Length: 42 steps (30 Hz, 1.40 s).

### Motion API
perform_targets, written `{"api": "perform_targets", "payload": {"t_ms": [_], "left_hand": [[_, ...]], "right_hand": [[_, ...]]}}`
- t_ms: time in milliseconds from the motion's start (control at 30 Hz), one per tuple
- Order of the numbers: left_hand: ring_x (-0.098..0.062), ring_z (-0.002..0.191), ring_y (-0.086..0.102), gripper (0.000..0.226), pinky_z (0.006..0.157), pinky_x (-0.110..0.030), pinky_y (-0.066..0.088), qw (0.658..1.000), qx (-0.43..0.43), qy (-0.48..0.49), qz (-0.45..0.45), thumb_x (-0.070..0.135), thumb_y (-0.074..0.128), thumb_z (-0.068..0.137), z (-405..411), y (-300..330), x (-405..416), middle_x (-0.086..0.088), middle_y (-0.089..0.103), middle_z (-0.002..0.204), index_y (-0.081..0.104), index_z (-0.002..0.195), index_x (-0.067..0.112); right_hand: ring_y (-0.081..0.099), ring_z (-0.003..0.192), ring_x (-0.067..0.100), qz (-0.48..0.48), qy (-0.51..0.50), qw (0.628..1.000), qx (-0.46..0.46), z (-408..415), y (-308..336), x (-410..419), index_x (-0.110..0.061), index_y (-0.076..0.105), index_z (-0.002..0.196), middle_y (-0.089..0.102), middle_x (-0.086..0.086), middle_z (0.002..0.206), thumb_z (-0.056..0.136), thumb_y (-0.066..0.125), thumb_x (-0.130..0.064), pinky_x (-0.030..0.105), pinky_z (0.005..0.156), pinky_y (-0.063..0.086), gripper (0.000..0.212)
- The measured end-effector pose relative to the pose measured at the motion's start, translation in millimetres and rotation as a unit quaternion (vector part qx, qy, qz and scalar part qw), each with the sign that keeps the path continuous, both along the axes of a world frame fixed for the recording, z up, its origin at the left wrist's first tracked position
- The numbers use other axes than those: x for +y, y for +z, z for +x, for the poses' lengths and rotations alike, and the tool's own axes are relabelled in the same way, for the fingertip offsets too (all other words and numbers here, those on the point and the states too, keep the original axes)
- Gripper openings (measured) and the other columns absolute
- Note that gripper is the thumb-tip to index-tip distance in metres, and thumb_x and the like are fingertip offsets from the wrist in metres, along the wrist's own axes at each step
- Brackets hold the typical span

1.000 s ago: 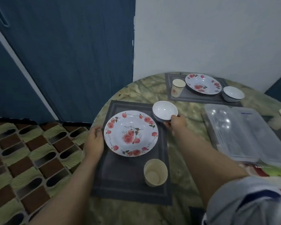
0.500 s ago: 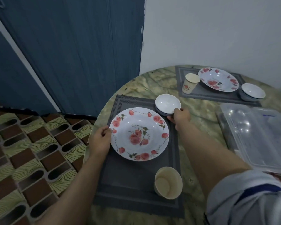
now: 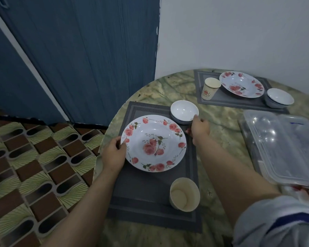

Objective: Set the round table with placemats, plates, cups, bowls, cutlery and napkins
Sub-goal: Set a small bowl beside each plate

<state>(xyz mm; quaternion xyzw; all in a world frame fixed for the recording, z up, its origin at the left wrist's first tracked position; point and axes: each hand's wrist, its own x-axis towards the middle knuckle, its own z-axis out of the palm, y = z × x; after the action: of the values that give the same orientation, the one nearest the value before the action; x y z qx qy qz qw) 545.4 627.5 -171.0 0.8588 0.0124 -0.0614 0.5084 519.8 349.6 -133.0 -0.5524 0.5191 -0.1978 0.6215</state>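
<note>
Placemat (image 3: 150, 189) runs lengthwise away; left grip (image 3: 114, 154) pinches plate (image 3: 153, 143), right grip (image 3: 198, 127) pinches bowl (image 3: 184, 111).

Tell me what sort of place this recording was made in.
Most likely a home dining corner. A round marbled table stands against a white wall, laid with grey placemats, rose-patterned plates and paper cups. Beside it are patterned floor tiles and a blue panelled door.

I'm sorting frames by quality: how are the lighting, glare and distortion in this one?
Head view: dim, bluish light with soft, faint shadows; bright glare spots on the clear plastic container; wide-angle bending curves the door edges and stretches the sleeve at the corner; the near plate reads sharp.
</note>
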Motion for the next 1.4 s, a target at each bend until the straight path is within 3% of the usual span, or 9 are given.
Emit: {"api": "perform_targets", "payload": {"t_ms": [133,367,600,667,767,900,1100,1300,1400], "left_hand": [[-0.018,0.095,0.056,0.031,0.085,-0.03,0.043,0.998,-0.02,0.016,0.059,0.027,0.057,0.095,-13,6,1,-0.001,0.065,0.102,0.065,0.119,0.01],[-0.017,0.085,0.056,0.032,0.068,-0.027,0.039,0.996,0.05,0.014,0.066,0.031,0.054,0.096,-15,13,2,0.0,0.067,0.1,0.064,0.121,0.013],[-0.02,0.102,0.054,0.023,0.082,-0.029,0.046,0.996,-0.043,0.046,0.066,0.022,0.056,0.093,-37,42,-3,-0.002,0.056,0.112,0.059,0.113,0.013],[-0.011,0.1,0.048,0.025,0.08,-0.016,0.048,0.995,-0.102,0.023,0.001,0.015,0.053,0.094,-60,67,-16,0.004,0.05,0.118,0.056,0.119,0.015],[-0.012,0.102,0.053,0.025,0.088,-0.038,0.052,0.979,-0.17,-0.04,-0.108,0.01,0.051,0.09,-105,106,-50,0.011,0.056,0.11,0.057,0.112,0.022],[-0.01,0.093,0.055,0.024,0.082,-0.028,0.048,0.96,-0.145,-0.16,-0.179,0.005,0.052,0.09,-162,142,-113,0.006,0.059,0.105,0.057,0.107,0.021],[-0.011,0.081,0.055,0.016,0.065,-0.018,0.042,0.966,-0.025,-0.219,-0.136,0.011,0.052,0.093,-210,150,-213,0.002,0.061,0.098,0.059,0.105,0.019],[-0.026,0.101,0.061,0.02,0.086,-0.03,0.044,0.978,0.059,-0.188,-0.071,0.016,0.052,0.094,-233,116,-290,-0.008,0.066,0.107,0.066,0.107,0.013],[-0.028,0.087,0.061,0.021,0.071,-0.029,0.04,0.977,0.081,-0.197,0.008,0.02,0.05,0.095,-237,99,-317,-0.016,0.066,0.094,0.067,0.091,0.009]], "right_hand": [[0.064,0.083,0.029,-0.124,0.13,0.978,0.106,-39,-7,18,-0.005,0.064,0.093,0.064,0.008,0.087,0.096,0.051,-0.043,0.031,0.069,0.045,0.04],[0.047,0.065,0.021,-0.21,0.244,0.935,0.151,-65,-23,37,-0.018,0.042,0.06,0.047,0.0,0.059,0.088,0.063,-0.027,0.03,0.056,0.035,0.036],[0.054,0.081,0.022,-0.242,0.189,0.941,0.139,-82,-3,39,-0.014,0.056,0.082,0.059,0.002,0.082,0.095,0.055,-0.031,0.027,0.07,0.037,0.022],[0.055,0.08,0.021,-0.275,0.146,0.946,0.093,-101,20,41,-0.011,0.059,0.083,0.061,0.002,0.082,0.095,0.051,-0.025,0.027,0.068,0.037,0.02],[0.055,0.072,0.013,-0.295,0.082,0.952,0.0,-151,58,42,-0.013,0.064,0.085,0.062,-0.004,0.075,0.094,0.053,-0.021,0.026,0.064,0.041,0.017],[0.054,0.069,0.004,-0.36,0.015,0.932,-0.024,-231,115,8,-0.017,0.067,0.085,0.063,-0.008,0.074,0.093,0.057,-0.022,0.015,0.064,0.04,0.013],[0.058,0.083,0.018,-0.387,0.039,0.918,0.076,-329,179,-118,-0.015,0.069,0.089,0.067,-0.001,0.087,0.092,0.054,-0.024,0.032,0.077,0.047,0.017],[0.06,0.091,0.029,-0.352,0.164,0.895,0.22,-371,154,-226,-0.011,0.06,0.088,0.067,0.01,0.096,0.091,0.05,-0.022,0.032,0.071,0.042,0.015],[0.055,0.113,0.033,-0.312,0.228,0.873,0.299,-368,121,-264,-0.007,0.058,0.119,0.06,0.017,0.123,0.093,0.052,-0.025,0.031,0.086,0.042,0.032]]}}
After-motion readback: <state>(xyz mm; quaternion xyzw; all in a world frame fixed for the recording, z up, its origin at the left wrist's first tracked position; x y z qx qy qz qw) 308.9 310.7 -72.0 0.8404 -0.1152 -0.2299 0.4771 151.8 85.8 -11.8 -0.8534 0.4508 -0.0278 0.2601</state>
